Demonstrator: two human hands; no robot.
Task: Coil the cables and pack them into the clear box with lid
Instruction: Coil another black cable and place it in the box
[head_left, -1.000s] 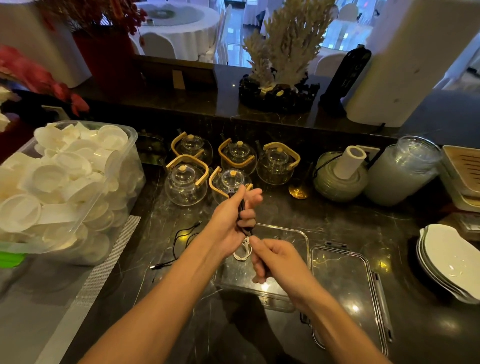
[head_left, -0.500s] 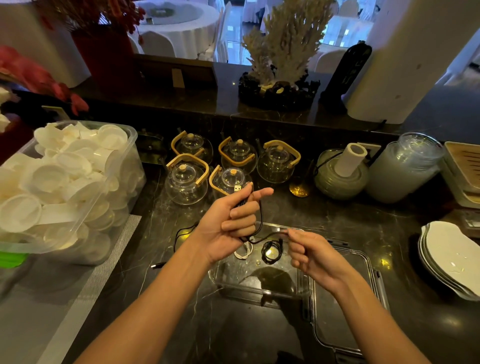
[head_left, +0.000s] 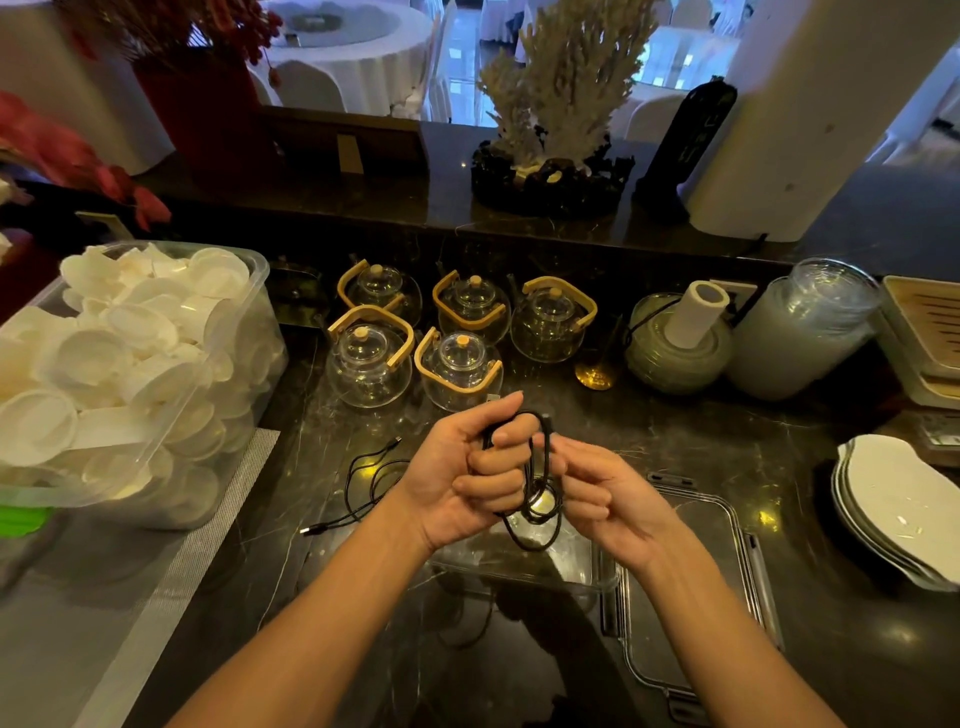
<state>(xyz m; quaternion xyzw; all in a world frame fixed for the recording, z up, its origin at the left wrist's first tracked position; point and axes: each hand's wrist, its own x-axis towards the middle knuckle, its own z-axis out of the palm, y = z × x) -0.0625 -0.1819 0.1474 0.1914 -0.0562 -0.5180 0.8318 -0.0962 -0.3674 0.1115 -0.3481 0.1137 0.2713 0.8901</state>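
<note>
Cable (head_left: 537, 499), thin, black and matte, hangs in loose oval loops from the left hand (head_left: 467, 478), whose fingers are curled shut around the top of the bundle. The right hand (head_left: 602, 499) meets it from the side, thumb and fingertips pinched together on the same strands near the upper bend. The loops dangle just above the clear box (head_left: 524, 569), a shallow rectangular tub of glossy transparent plastic with rounded corners; the hands and cable cover most of its far half. Its lid (head_left: 691, 597) lies flat just beside it on the right, clear with a darker rim and latch tabs at the edges.

A second black cable (head_left: 363, 483) sprawls uncoiled on the dark, veined, polished stone counter (head_left: 291, 571) to the left of the hands, one plug end pointing toward the viewer.

Behind the hands stand five round glass teapots (head_left: 369, 364) with bent wooden handles and cork-topped lids, grouped closely. At far left a large translucent tub (head_left: 234, 364) is heaped with white dishes. To the right are a stack of white oval plates (head_left: 904, 509), a tall column of stacked clear glassware (head_left: 800, 332) and a greenish ceramic piece with a white cylindrical handle (head_left: 680, 343). A pale coral ornament (head_left: 561, 78) on a dark base sits on the raised ledge beyond.
</note>
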